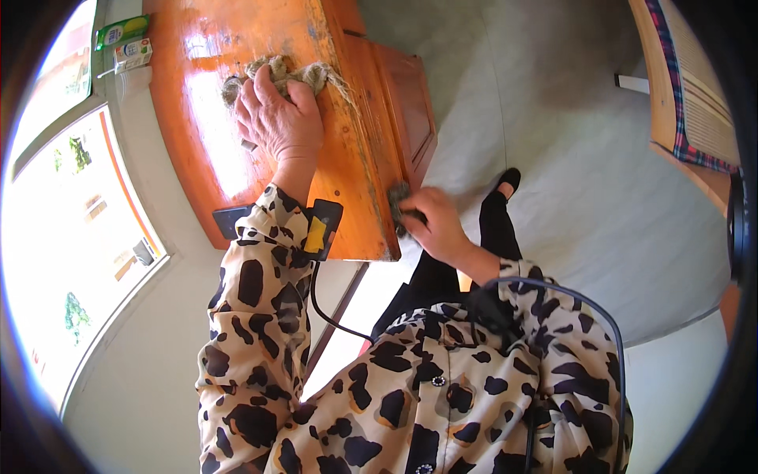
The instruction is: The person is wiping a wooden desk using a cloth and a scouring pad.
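My left hand [278,118] presses a crumpled grey-brown rag [313,77] against the glossy orange wooden top of a cabinet [207,55]. Its fingers are curled over the cloth, and loose threads hang toward the top's right edge. Lower down, at the cabinet's worn near-right side, my right hand [444,225] grips a dark grey rag [397,204] between thumb and fingers. That cloth touches the edge of the wood; part of it is hidden by the fingers. A small greyish piece [249,145] lies beside my left wrist.
A green packet [122,31] and a small white carton [132,55] sit at the far left by the window [87,213]. Black devices with a cable [324,229] are around my left forearm. At right stands wooden furniture with a plaid-edged cover [681,95]. Grey floor [576,197] lies between.
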`<act>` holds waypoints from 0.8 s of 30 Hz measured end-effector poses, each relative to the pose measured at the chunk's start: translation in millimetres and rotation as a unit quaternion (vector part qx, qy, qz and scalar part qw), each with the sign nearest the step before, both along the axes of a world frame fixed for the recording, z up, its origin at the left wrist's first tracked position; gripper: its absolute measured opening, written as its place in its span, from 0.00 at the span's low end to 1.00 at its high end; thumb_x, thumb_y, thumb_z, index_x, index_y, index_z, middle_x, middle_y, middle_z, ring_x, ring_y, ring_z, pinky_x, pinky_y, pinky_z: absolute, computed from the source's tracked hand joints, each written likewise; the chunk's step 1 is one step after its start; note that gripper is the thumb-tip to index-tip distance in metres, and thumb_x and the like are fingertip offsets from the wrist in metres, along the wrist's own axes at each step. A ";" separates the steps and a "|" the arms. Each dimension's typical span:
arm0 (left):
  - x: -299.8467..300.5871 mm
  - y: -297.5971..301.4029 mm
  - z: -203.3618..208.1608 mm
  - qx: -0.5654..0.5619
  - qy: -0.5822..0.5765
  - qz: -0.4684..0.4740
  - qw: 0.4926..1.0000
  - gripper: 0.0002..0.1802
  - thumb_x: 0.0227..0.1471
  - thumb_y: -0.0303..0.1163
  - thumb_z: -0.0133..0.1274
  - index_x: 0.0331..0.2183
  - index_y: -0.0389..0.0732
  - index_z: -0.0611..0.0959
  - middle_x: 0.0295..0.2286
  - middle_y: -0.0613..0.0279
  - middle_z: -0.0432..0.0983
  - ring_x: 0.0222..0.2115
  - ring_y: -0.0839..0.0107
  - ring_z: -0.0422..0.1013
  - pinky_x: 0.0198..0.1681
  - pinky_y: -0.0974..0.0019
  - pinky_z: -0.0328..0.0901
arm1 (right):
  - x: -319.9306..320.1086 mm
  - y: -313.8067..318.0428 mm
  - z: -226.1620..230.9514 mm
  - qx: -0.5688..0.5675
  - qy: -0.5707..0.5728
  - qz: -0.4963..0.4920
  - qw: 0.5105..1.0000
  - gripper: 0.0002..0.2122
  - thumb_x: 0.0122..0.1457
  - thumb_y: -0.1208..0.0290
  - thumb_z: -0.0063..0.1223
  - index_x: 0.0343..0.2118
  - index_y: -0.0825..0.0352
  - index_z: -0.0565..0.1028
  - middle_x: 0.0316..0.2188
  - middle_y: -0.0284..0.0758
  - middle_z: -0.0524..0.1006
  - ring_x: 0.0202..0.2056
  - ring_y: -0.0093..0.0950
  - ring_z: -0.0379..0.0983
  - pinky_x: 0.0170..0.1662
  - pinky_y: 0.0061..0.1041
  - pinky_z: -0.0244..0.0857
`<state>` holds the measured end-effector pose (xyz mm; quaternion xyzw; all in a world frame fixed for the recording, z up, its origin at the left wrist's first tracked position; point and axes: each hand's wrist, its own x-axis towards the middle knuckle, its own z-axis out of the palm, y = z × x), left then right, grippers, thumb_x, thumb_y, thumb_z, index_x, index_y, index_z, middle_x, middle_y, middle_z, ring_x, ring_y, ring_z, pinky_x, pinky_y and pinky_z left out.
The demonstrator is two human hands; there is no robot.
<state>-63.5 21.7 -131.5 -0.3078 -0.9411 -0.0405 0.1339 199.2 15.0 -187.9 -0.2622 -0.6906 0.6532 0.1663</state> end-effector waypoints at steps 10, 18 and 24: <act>7.9 1.8 -3.8 0.021 0.010 -0.027 0.999 0.25 0.51 0.43 0.44 0.50 0.44 0.72 0.49 0.55 0.66 0.53 0.51 0.57 0.56 0.45 0.46 | -34.1 39.6 26.7 0.041 0.077 -0.015 0.996 0.07 0.49 0.74 0.59 0.32 0.63 0.75 0.30 0.36 0.75 0.36 0.38 0.70 0.39 0.34 0.63; -3.4 4.4 -4.1 0.038 0.027 -0.029 0.998 0.25 0.52 0.46 0.42 0.49 0.45 0.74 0.50 0.53 0.68 0.53 0.51 0.58 0.55 0.45 0.47 | -64.5 57.7 25.1 0.108 0.109 -0.058 0.986 0.06 0.49 0.74 0.59 0.30 0.63 0.75 0.29 0.35 0.76 0.34 0.38 0.71 0.38 0.35 0.64; -5.3 -21.4 -11.0 -0.024 -0.046 -0.090 0.995 0.28 0.52 0.48 0.41 0.52 0.46 0.72 0.51 0.54 0.67 0.56 0.52 0.56 0.58 0.46 0.46 | -10.1 -5.6 21.1 0.089 0.056 -0.033 0.994 0.06 0.48 0.72 0.59 0.28 0.63 0.74 0.27 0.37 0.74 0.33 0.39 0.71 0.36 0.36 0.64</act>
